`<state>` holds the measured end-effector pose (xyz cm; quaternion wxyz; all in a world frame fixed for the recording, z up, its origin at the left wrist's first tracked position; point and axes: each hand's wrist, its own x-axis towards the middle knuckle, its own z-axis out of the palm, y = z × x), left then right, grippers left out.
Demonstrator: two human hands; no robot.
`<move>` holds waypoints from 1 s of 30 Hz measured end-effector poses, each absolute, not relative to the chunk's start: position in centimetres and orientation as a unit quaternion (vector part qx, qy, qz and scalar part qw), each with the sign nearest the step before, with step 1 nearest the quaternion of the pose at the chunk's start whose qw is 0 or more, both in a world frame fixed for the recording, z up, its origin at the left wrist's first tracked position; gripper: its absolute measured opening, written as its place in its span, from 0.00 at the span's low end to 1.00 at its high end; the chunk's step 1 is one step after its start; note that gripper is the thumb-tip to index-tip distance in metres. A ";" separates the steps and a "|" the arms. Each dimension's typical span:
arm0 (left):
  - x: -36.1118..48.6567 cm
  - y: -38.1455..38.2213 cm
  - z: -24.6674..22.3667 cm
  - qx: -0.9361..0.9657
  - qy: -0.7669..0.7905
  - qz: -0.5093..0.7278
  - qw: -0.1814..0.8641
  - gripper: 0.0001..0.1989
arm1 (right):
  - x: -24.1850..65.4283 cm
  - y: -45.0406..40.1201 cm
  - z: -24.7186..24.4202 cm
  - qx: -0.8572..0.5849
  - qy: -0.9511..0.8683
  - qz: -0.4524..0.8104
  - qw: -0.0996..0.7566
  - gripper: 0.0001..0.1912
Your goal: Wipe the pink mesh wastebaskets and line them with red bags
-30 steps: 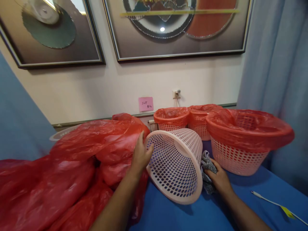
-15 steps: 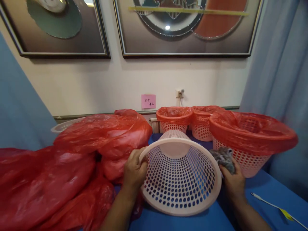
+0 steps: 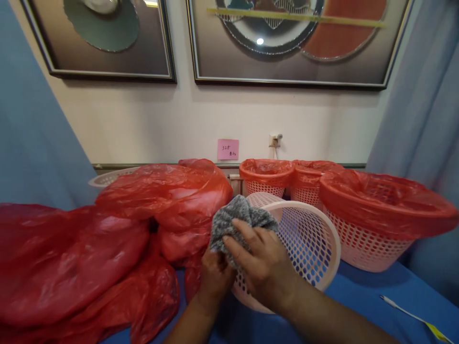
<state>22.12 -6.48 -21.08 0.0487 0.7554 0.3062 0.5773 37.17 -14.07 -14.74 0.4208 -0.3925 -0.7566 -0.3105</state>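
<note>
A pale pink plastic mesh basket lies tipped on its side, its mouth towards me. My left hand is closed at the basket's left rim, with its fingertips partly hidden behind a grey mottled cloth. My right hand has crossed over to that side and presses the bunched cloth to the rim, fingers bent over it. The cloth covers the left part of the basket's mouth.
Red plastic bags are heaped on the left, with a pale basket rim behind. Several baskets lined with red bags stand at the back and right, the largest nearest. A white cable lies on the blue table.
My right hand has brought the cloth from the basket's right side across to its left rim, beside my left hand. The view has shifted slightly.
</note>
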 end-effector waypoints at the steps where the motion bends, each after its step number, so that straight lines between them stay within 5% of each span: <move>1: 22.0 -6.5 -21.0 0.757 0.298 0.580 0.049 0.09 | 38.2 -13.8 -14.4 -0.408 -0.743 -0.311 0.430 0.25; 8: 22.3 -7.3 -20.5 0.760 0.264 0.591 0.053 0.13 | 46.7 -14.4 -13.9 -0.591 -0.572 -0.250 0.512 0.33; 15: 22.0 -7.3 -20.3 0.764 0.244 0.597 0.024 0.21 | 39.6 -14.1 -13.5 -0.443 -0.766 -0.247 0.395 0.37; 24: 21.9 -7.4 -20.6 0.757 0.274 0.593 0.016 0.14 | 51.2 -12.1 -19.2 -0.665 -0.504 -0.174 0.523 0.31; 30: 21.9 -7.2 -20.6 0.745 0.292 0.599 0.015 0.11 | 49.8 -11.7 -21.0 -0.628 -0.529 -0.180 0.541 0.29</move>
